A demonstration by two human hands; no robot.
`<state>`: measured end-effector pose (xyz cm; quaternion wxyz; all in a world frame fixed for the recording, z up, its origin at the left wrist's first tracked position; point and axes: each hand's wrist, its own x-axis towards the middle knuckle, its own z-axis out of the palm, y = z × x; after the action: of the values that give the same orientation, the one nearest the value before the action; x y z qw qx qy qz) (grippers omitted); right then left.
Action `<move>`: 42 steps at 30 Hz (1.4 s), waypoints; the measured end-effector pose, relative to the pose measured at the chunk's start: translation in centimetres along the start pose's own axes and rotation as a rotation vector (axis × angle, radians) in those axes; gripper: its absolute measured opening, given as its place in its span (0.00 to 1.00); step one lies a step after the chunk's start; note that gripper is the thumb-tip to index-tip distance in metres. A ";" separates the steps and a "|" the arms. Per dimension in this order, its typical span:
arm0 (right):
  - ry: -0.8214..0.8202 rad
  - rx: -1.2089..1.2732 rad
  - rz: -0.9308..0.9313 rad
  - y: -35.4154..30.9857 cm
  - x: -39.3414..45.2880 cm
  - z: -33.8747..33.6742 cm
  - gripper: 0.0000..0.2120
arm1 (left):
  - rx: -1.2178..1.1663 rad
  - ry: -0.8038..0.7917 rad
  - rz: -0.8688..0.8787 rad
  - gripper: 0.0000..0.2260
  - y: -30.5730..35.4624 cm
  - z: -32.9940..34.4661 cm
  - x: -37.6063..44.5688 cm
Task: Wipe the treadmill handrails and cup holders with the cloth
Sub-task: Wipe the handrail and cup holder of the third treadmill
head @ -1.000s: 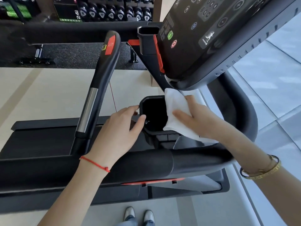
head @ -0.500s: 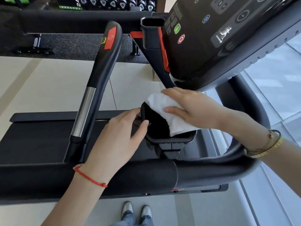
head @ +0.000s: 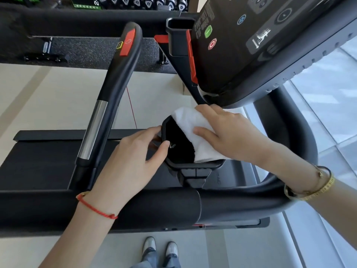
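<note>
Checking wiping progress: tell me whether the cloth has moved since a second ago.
Yes. The cloth has slid from the cup holder right edge toward its far rim, under the right hand.

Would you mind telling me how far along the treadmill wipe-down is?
Nothing visibly finished. In hand: the right hand presses the white cloth into the black octagonal cup holder, which the left hand steadies. Seemingly left: the black handrail with the chrome band.

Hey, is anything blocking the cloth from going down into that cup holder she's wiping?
Nothing visible does. The right hand presses the white cloth over the cup holder rim and its dark opening looks clear. The left hand only grips the outer edge.
</note>
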<state>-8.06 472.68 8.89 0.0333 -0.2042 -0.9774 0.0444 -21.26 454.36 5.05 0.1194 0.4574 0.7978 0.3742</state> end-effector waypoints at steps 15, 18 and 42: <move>-0.184 0.310 0.374 0.0 -0.4 -0.2 0.23 | 0.061 -0.013 -0.002 0.21 0.1 -0.2 -0.2; -0.185 0.309 0.445 -0.7 -2.7 0.4 0.21 | 0.077 -0.013 -0.001 0.22 0.2 -0.2 -0.2; -0.151 -0.080 -0.193 -2.9 5.3 -0.1 0.18 | 0.065 -0.012 -0.002 0.18 0.5 -0.5 -0.1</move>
<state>-14.06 472.18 9.50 -0.0444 -0.1064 -0.9932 0.0173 -21.17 454.15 5.74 0.1095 0.4627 0.8093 0.3450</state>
